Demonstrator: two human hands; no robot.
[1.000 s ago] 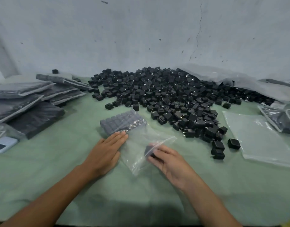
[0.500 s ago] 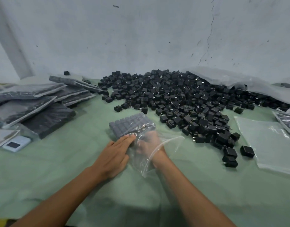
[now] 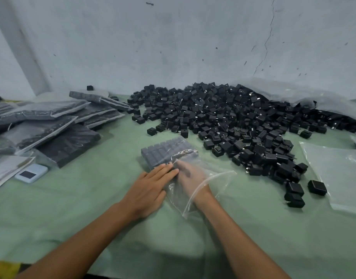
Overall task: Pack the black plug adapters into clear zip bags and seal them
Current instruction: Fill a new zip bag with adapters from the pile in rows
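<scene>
Head view: right hand in zip bag; marks on adapters, perhaps labels.

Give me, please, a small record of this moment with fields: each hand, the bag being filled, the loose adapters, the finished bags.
Left hand: flat on the clear zip bag, fingers straight
Right hand: inside the bag through its open mouth; grip unclear
Bag contents: packed adapters in neat rows at the far end; unsealed
Loose adapters: big pile behind and right of the bag
Finished bags: stacked at left
</scene>
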